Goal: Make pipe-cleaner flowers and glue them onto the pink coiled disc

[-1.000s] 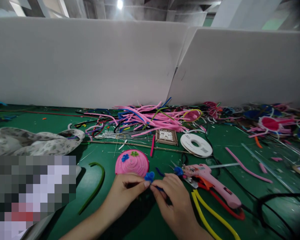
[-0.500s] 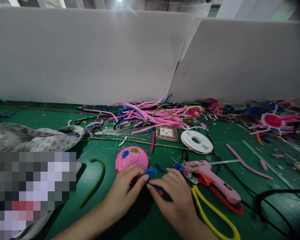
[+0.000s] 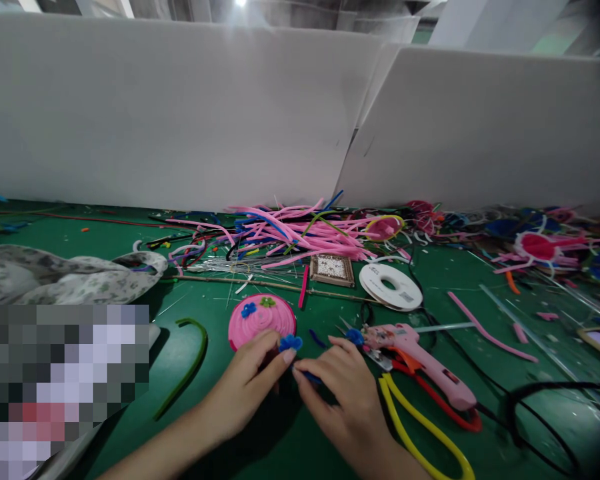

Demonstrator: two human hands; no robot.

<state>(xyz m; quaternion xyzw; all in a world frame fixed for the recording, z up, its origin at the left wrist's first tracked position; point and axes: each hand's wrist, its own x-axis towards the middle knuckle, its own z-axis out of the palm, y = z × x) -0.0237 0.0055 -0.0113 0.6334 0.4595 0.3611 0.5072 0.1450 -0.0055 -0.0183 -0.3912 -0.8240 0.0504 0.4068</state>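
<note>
The left hand [image 3: 247, 383] pinches a fuzzy blue flower [image 3: 291, 343] between thumb and fingers, just in front of the pink disc [image 3: 260, 319] and above the tabletop [image 3: 430, 267]. The right hand [image 3: 347, 393] has its fingers closed on a dark blue strip [image 3: 309, 377] just below and beside the flower; whether the 2 pieces are joined, I cannot tell.

The work here looks like shaping or twisting at the flower's base. It probably goes best with the left fingers gripping low and lightly, so the petals are not crushed, while the right fingers turn the strip in small, even twists close to the base. Pulling sideways could stretch a petal loop out of round. Elbow room is tight on the right: the pink glue gun [image 3: 420, 353] and the yellow handle [image 3: 425, 433] lie near that hand, so small wrist movements seem wiser.
</note>
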